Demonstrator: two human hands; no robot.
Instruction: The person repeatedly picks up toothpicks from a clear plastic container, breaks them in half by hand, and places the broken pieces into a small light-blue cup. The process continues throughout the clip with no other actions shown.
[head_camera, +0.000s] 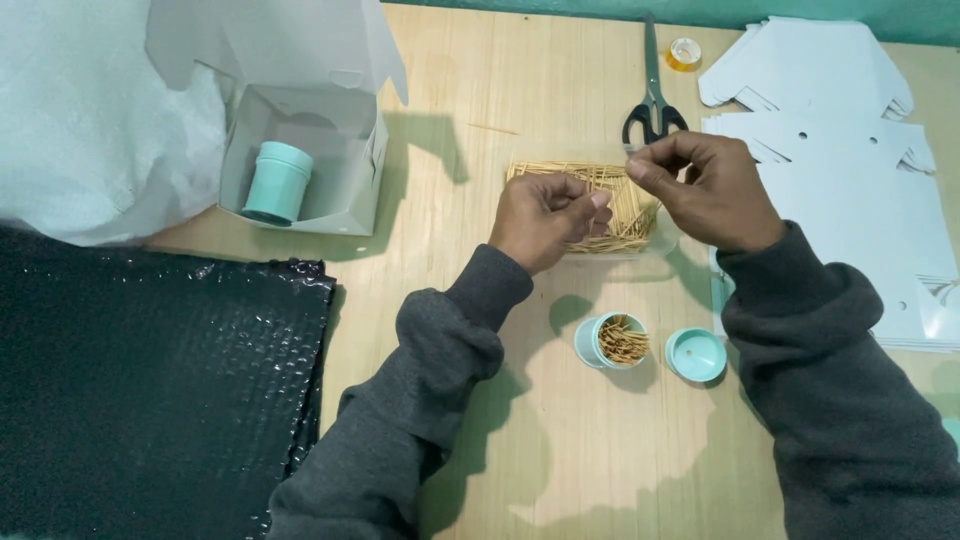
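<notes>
My left hand (545, 218) and my right hand (700, 190) hover over a clear tray heaped with wooden toothpicks (610, 190). The left fingers pinch a small bunch of toothpicks at the tips. The right thumb and forefinger are pressed together just right of them; whether a toothpick sits between them I cannot tell. Nearer to me stands a small open teal jar (610, 342) partly filled with toothpicks. Its teal lid (696, 354) lies upside down on the wooden table (560, 450) beside it.
An open white carton (330, 150) holds a closed teal jar (277, 182) at the back left. Black bubble wrap (150, 390) covers the left side, white sheet (90, 120) behind it. Scissors (653, 105), a tape roll (684, 54) and flat white box blanks (860, 180) lie at right.
</notes>
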